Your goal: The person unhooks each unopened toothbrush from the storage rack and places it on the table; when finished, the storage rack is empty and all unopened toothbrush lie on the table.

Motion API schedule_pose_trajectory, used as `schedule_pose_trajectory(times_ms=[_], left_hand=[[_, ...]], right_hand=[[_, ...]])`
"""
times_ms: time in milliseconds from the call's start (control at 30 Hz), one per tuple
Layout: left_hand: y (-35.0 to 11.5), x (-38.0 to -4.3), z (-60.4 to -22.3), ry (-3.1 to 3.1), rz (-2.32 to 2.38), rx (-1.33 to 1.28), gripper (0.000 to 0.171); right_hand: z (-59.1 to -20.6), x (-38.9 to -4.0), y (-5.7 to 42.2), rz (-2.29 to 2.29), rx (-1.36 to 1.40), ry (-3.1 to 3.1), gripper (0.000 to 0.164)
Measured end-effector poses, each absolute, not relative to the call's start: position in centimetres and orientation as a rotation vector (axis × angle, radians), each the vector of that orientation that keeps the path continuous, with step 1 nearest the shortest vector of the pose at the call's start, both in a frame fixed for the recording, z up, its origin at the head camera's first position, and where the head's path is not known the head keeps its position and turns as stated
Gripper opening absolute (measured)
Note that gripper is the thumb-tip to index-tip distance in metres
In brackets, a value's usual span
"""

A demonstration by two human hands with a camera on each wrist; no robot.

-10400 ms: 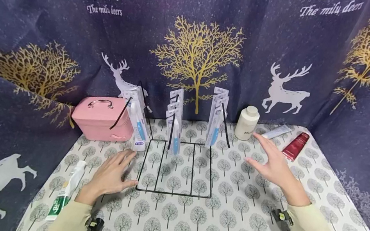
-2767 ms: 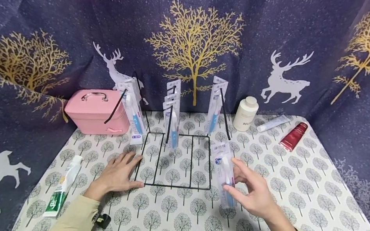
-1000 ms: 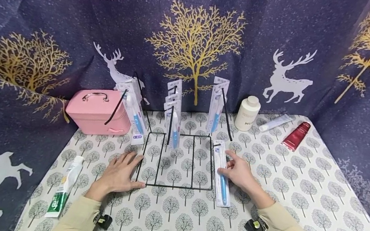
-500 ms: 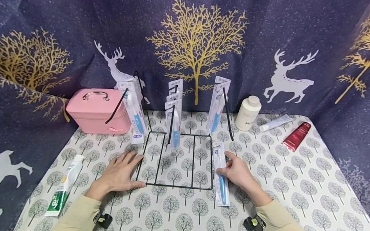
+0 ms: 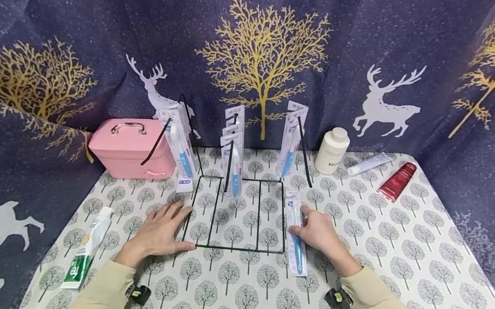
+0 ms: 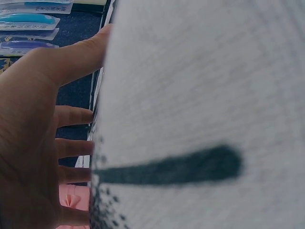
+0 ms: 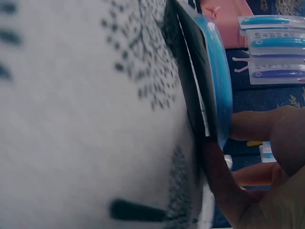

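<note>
In the head view my right hand (image 5: 319, 230) pinches a packaged toothbrush (image 5: 297, 254) with a blue handle. The pack lies nearly flat on the patterned cloth, just right of the black wire rack (image 5: 234, 249). From the right wrist, its blue handle (image 7: 218, 71) shows between thumb and fingers, the pack's edge close over the cloth. My left hand (image 5: 158, 231) rests on the cloth with spread fingers, fingertips and thumb at the rack's left front side. Packaged toothbrushes hang from the rack's rods in a left row (image 5: 183, 153), a middle row (image 5: 235, 174) and a right row (image 5: 289, 155).
A pink case (image 5: 126, 156) stands behind left. On the left lies a green-and-white tube (image 5: 86, 250). Back right are a white bottle (image 5: 331, 153), a pale tube (image 5: 368, 164) and a red tube (image 5: 396, 182). A dark printed curtain (image 5: 267, 46) hangs behind the table.
My right hand was free at first, then held the toothbrush pack tilted up beside the rack, and has since lowered it onto the cloth. The right row holds fewer packs. The last second shows hardly any movement.
</note>
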State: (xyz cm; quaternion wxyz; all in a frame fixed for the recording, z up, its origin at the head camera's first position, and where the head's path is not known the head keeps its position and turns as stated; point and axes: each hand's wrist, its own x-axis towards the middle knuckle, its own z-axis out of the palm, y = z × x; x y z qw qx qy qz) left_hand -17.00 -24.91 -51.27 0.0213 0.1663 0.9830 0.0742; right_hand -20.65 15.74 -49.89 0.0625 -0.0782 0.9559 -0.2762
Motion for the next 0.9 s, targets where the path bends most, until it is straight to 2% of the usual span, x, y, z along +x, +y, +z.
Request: schedule_pose_trajectory(times_ms=[100, 167, 300, 433, 533, 700, 900], left_hand=[[-25.0, -17.0, -51.5, 3.049, 0.222, 0.52, 0.101], [-25.0, -16.9, -51.6, 3.048, 0.214, 0.524, 0.102], [-25.1, -16.9, -51.8, 3.053, 0.202, 0.536, 0.103], [-25.1, -17.0, -51.7, 3.056, 0.204, 0.539, 0.103], [-25.1, -17.1, -51.7, 3.058, 0.206, 0.543, 0.103], [-25.1, -17.0, -51.5, 3.064, 0.202, 0.537, 0.103], [-24.8, -16.9, -51.3, 3.058, 0.222, 0.539, 0.101]], right_hand=[[-49.7, -20.4, 15.7, -0.712, -0.29, 2.949, 0.045], [-49.6, -20.4, 15.7, -0.655, -0.312, 2.977, 0.04], [-49.8, -20.4, 15.9, -0.692, -0.298, 2.952, 0.046], [-49.8, -20.7, 16.6, -0.852, -0.272, 2.907, 0.06], [-49.4, -21.1, 17.1, -0.998, -0.305, 2.934, 0.059], [-48.1, -22.5, 17.3, -1.373, -0.502, 2.978, 0.045], [-45.2, -23.2, 16.5, -1.847, -0.594, 2.824, 0.044]])
